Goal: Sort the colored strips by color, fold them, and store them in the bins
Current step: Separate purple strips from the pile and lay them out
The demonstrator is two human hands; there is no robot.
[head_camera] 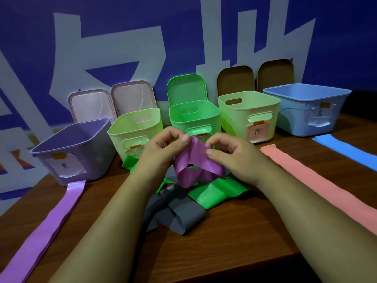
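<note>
Both hands are up right in front of the bright green bin (pixel 194 119), sharing one crumpled purple strip (pixel 191 162). The left hand (pixel 163 148) pinches its upper edge, thumb pressed on top and fingers curled behind. The right hand (pixel 230 158) pinches the same edge just beside it, thumb and forefinger closed on the material. The strip sags in loose folds between them, lifted off the wooden table (pixel 224 252). It hangs over a jumble of green strips (pixel 210 195) and grey strips (pixel 179 219) heaped in front of that bin (whether its lowest fold touches the heap, I cannot tell). Left of the bright green bin stands a pale green bin (pixel 134 129), and further left the purple bin (pixel 77 148), with a flat purple strip (pixel 51 219) running out from its base. Right of the bright green bin comes a second pale green bin (pixel 248 113), then the blue bin (pixel 306 107). A pink strip (pixel 306 180) and blue strips (pixel 346 150) lie flat on that side. A green lid (pixel 185 88) stands upright behind the bright green bin
</note>
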